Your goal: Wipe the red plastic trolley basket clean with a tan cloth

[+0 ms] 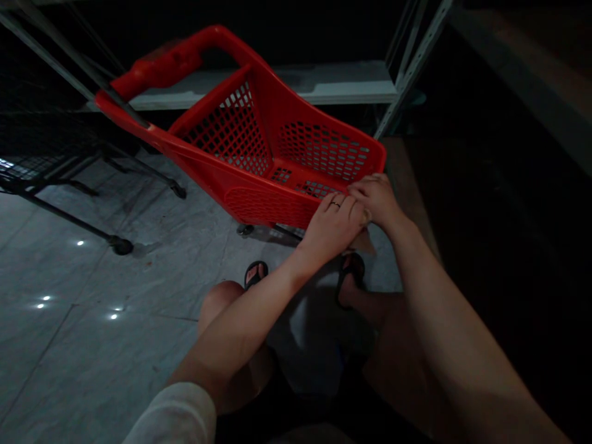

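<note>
Bare forearms (250, 327) lead to the left hand (337, 221) and right hand (377, 200), draped over the front of the red cart (272, 203) on the tiled floor (83, 357); whether either grip clamps it or the brownish scrap (363, 242) beneath, I cannot tell.

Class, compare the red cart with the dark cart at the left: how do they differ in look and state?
Colour: the red cart is bright red; the dark cart looks nearly black.
Contact: the left hand and right hand are at the red cart's rim; neither touches the dark cart.
View: the red cart shows almost whole; the picture's edge cuts off the dark cart.
Shared: both stand on the floor.
</note>
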### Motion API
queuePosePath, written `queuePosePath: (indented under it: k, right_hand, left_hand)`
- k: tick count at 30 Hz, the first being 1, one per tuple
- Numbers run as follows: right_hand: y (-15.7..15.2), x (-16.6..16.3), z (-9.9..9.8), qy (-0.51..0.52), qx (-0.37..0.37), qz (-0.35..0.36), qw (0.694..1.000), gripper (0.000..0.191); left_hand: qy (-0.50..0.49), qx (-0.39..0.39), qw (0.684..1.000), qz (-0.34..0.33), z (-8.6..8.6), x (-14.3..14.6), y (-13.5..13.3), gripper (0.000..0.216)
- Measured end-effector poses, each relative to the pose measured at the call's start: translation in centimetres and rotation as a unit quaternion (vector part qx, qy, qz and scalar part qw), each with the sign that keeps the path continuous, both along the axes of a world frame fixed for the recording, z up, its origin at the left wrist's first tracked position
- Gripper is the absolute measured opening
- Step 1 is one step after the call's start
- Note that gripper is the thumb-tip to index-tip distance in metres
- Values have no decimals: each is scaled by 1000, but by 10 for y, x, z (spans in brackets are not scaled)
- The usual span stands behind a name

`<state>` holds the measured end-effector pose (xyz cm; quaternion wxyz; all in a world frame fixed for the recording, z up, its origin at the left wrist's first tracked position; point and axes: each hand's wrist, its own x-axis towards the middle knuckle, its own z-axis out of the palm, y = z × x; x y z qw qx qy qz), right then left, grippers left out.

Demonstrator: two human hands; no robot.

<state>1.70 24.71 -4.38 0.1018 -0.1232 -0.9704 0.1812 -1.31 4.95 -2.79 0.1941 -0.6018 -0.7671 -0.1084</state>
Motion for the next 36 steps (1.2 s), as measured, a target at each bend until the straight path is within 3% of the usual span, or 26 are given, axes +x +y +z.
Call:
queuePosePath:
  k: [7,15,18,23,28,31,36]
  right_hand:
    - [2,-3,2,20,-37,50,998,29]
    - [12,-7,-5,53,-45,96,993,30]
    - [13,-6,-5,51,-28,100,993,29]
    - [10,-6,-1,43,3,44,998,33]
    - [-28,-1,11,26,27,-2,999,40]
    - [-53,0,16,22,80,-57,995,48]
    - [-64,-4,20,19,124,-130,984,62]
  left_hand:
    - [14,12,999,-29,4,-41,-30,35]
    - [-24,63,988,141,14,-133,-122,29]
    - [-56,104,978,173,14,-153,-140,24]
    - [-84,112,971,196,11,-145,-127,24]
    - [-130,108,961,220,11,-132,-96,29]
    - [-155,131,951,232,8,-122,-75,30]
    - [-136,162,948,236,4,-93,-50,32]
